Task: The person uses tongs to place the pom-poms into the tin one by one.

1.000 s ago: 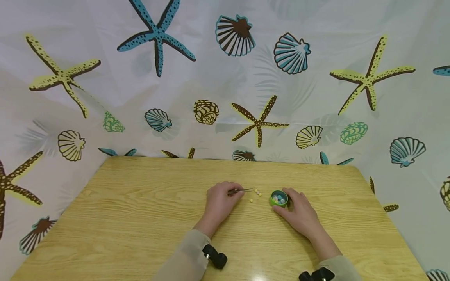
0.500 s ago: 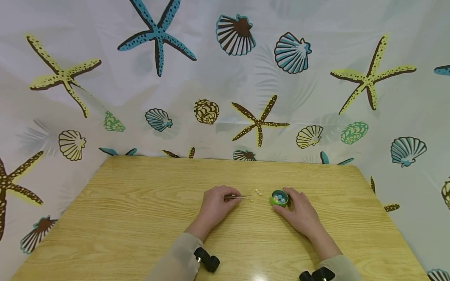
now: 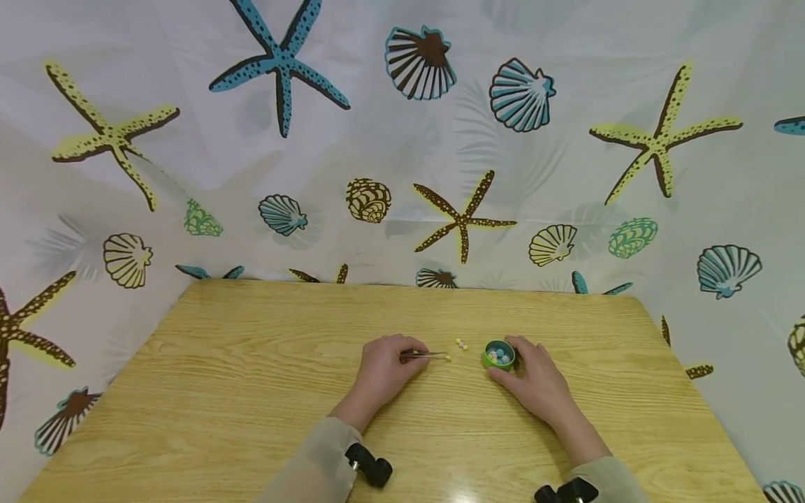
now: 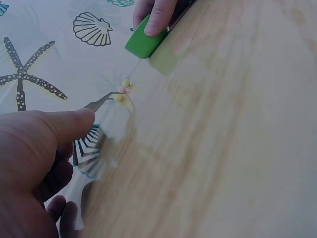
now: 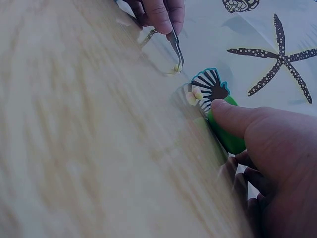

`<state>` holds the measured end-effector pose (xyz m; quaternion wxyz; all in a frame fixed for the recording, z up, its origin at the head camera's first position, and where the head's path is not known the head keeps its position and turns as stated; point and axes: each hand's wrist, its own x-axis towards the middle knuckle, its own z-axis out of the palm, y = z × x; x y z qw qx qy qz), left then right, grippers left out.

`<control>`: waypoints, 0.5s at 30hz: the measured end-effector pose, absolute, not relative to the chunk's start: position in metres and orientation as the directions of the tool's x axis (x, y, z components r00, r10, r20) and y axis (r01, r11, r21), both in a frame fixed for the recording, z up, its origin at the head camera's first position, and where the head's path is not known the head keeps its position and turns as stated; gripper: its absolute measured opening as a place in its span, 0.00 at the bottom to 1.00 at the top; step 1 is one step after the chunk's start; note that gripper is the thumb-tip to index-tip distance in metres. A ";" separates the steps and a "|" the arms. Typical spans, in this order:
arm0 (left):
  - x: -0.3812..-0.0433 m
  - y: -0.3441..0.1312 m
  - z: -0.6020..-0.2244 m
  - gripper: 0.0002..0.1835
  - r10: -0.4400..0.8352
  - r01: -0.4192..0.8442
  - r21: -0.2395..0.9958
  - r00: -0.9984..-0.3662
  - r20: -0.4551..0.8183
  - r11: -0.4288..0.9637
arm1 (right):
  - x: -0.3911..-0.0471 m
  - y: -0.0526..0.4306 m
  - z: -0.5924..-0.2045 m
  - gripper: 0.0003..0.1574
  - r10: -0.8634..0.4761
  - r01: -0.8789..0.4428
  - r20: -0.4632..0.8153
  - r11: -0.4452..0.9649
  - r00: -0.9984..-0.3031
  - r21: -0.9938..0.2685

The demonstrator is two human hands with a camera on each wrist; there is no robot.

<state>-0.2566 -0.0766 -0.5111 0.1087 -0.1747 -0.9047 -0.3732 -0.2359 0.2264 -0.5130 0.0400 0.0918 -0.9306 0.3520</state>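
My left hand (image 3: pixel 385 370) pinches a pair of tweezers (image 3: pixel 416 354) between thumb and fingers. The tips point right and lie at a small yellow bead (image 3: pixel 448 358) on the table; in the right wrist view the tweezers (image 5: pixel 175 44) reach down to that bead (image 5: pixel 177 68), seemingly with it between the tips. My right hand (image 3: pixel 541 381) holds a small green cup (image 3: pixel 490 363) by its side, thumb in front and fingers behind. Blue, pale and yellow round pieces (image 3: pixel 500 354) show inside the cup. The right hand's far fingers are partly hidden.
Between the tweezers and the cup lies a little cluster of yellow and pinkish beads (image 3: pixel 462 344). The wooden table (image 3: pixel 251 391) ends at a curtain (image 3: pixel 377 154) printed with starfish and shells. Each wrist carries a black camera mount (image 3: pixel 370 466).
My left hand has moved slightly left and toward me, bringing the tweezer tips from beside the cluster down to the lone yellow bead. The right hand and cup have stayed in place.
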 end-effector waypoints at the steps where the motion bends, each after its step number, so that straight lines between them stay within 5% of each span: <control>1: -0.257 -0.077 -0.511 0.05 0.235 0.396 0.640 -0.916 0.324 0.659 | -0.236 0.227 -0.513 0.46 -0.144 -0.200 0.138 0.735 -0.980 -0.648; 15: -0.255 -0.078 -0.510 0.05 0.235 0.395 0.644 -0.917 0.323 0.656 | -0.236 0.227 -0.513 0.47 -0.139 -0.185 0.123 0.745 -0.983 -0.640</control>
